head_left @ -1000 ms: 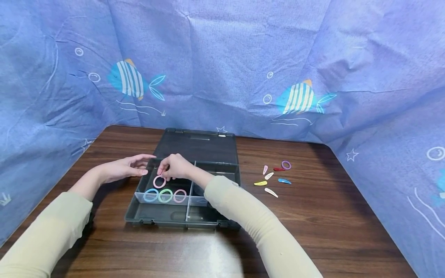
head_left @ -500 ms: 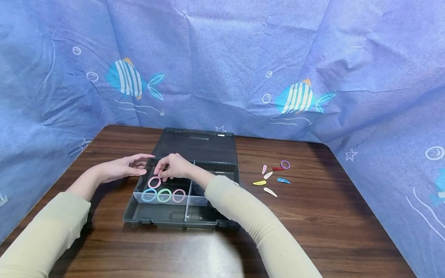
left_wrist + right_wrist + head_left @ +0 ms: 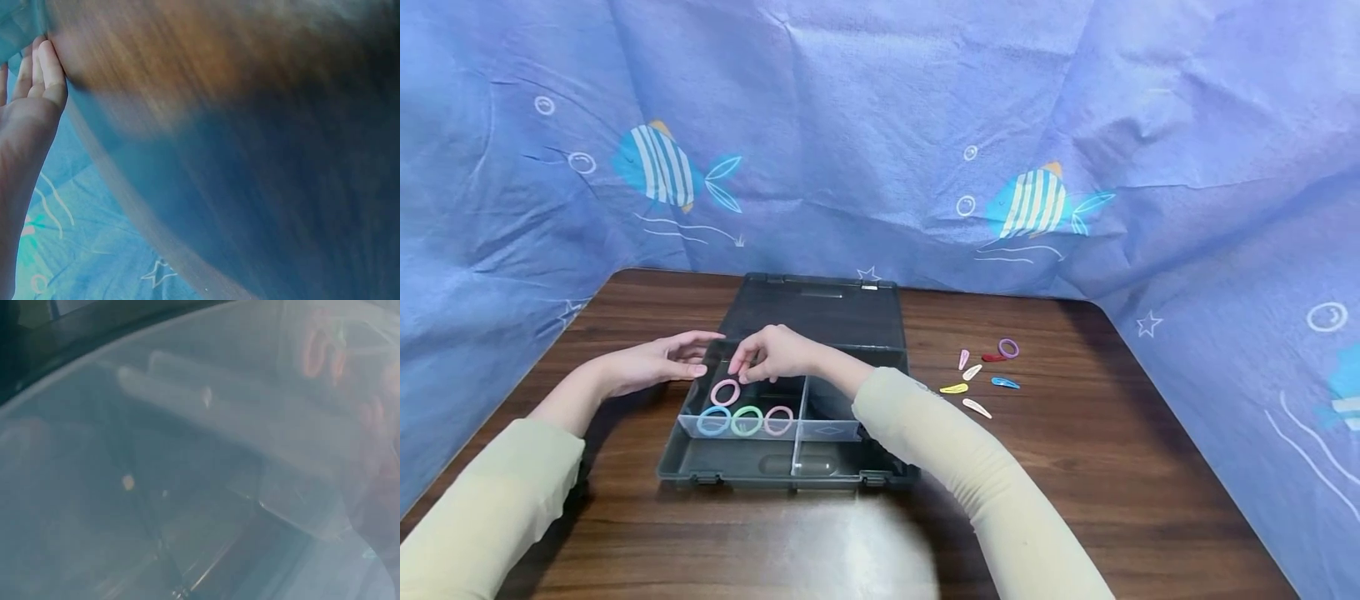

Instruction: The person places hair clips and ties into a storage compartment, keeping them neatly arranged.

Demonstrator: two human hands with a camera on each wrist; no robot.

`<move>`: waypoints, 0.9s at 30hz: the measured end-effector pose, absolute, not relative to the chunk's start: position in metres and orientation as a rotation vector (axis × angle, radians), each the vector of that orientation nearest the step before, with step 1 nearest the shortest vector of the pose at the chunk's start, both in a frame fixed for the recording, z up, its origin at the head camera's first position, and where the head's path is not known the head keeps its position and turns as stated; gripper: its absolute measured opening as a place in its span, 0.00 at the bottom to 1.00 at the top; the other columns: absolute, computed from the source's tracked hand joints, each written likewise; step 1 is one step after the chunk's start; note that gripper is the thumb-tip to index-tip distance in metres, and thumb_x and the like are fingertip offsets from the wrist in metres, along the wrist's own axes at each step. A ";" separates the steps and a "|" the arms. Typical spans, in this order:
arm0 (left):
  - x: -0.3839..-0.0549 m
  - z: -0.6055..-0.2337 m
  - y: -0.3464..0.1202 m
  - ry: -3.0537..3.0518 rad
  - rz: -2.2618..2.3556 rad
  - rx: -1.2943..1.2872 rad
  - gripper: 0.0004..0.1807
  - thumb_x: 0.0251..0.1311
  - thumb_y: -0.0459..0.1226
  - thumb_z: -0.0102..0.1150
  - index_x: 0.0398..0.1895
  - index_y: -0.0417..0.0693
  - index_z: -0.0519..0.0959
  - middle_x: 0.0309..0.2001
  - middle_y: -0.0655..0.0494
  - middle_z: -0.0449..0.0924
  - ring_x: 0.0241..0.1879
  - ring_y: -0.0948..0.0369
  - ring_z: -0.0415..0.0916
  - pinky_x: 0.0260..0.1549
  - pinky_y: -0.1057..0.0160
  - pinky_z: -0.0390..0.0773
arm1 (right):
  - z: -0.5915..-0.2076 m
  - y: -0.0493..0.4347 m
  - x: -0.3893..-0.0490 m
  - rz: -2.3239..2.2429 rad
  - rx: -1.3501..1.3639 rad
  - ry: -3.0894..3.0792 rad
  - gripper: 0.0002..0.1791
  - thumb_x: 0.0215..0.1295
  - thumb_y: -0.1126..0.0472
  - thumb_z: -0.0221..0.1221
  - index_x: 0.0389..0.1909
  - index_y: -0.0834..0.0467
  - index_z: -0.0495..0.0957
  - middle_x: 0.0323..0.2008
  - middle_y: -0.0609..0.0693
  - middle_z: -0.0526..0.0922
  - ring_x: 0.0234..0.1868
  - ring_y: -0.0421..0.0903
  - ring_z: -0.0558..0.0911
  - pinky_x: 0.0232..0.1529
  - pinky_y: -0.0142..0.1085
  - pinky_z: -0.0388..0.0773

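Note:
A dark translucent divided box (image 3: pixel 730 479) lies open on the table. In its rear left compartment, a pink hair tie (image 3: pixel 725 381) lies just behind a row of blue (image 3: pixel 714 409), green (image 3: pixel 747 409) and pink hair ties leaning at the clear divider (image 3: pixel 827 430). My right hand (image 3: pixel 775 354) hovers over that compartment, bent fingers slightly apart from the rear pink hair tie, holding nothing visible. Along the box's left side rests my left hand (image 3: pixel 662 362), its fingers fairly straight; the left wrist view shows fingers (image 3: pixel 53 62) against the box edge. The right wrist view is blurred.
Right of the box lie several snap hair clips, among them a yellow one (image 3: pixel 954 388) and a blue one (image 3: pixel 1005 382), plus a purple hair tie (image 3: pixel 1000 350). The raised lid (image 3: pixel 816 312) leans back toward a blue fish-print curtain (image 3: pixel 865 167).
The rear pink hair tie has shifted left within the compartment and now lies apart from my right fingers, which have let it go. My left hand stays at the box's side.

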State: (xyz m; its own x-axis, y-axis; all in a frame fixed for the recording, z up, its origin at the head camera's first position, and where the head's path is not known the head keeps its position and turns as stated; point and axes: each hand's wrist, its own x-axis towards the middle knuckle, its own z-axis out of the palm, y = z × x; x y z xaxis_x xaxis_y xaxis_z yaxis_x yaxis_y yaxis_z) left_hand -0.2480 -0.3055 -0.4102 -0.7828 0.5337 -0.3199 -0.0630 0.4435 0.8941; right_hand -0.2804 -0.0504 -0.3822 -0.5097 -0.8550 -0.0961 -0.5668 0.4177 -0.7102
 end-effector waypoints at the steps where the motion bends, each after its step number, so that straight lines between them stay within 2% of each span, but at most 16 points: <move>1: -0.248 -0.410 -0.306 2.123 1.346 0.393 0.36 0.67 0.39 0.51 0.74 0.51 0.46 0.71 0.37 0.45 0.70 0.41 0.44 0.63 0.41 0.56 | -0.380 -0.049 -0.281 -0.856 -1.210 2.227 0.08 0.61 0.61 0.63 0.41 0.55 0.82 0.32 0.43 0.83 0.31 0.47 0.82 0.29 0.35 0.80; 10: -0.248 -0.409 -0.306 2.132 1.337 0.399 0.36 0.67 0.39 0.51 0.73 0.50 0.47 0.71 0.37 0.46 0.69 0.40 0.45 0.62 0.40 0.57 | -0.363 -0.030 -0.274 -0.790 -1.235 2.198 0.11 0.62 0.60 0.62 0.44 0.59 0.81 0.31 0.44 0.83 0.31 0.51 0.81 0.26 0.32 0.77; 13: -0.249 -0.410 -0.305 2.130 1.338 0.404 0.35 0.67 0.39 0.51 0.73 0.50 0.47 0.70 0.37 0.48 0.69 0.41 0.46 0.62 0.41 0.58 | -0.357 -0.021 -0.272 -0.787 -1.248 2.201 0.11 0.61 0.60 0.62 0.43 0.59 0.82 0.30 0.43 0.83 0.30 0.48 0.81 0.26 0.30 0.76; 18: -0.249 -0.411 -0.305 2.129 1.332 0.404 0.35 0.67 0.39 0.51 0.73 0.50 0.47 0.70 0.37 0.47 0.69 0.40 0.45 0.62 0.40 0.57 | -0.345 -0.005 -0.272 -0.780 -1.292 2.210 0.10 0.61 0.60 0.63 0.42 0.59 0.82 0.31 0.44 0.83 0.29 0.38 0.80 0.32 0.28 0.76; 27: -0.249 -0.410 -0.305 2.124 1.341 0.422 0.35 0.68 0.38 0.50 0.73 0.49 0.47 0.70 0.37 0.50 0.69 0.41 0.48 0.61 0.45 0.62 | -0.323 0.021 -0.271 -0.747 -1.431 2.256 0.06 0.61 0.60 0.63 0.38 0.55 0.83 0.30 0.43 0.84 0.30 0.35 0.80 0.35 0.27 0.75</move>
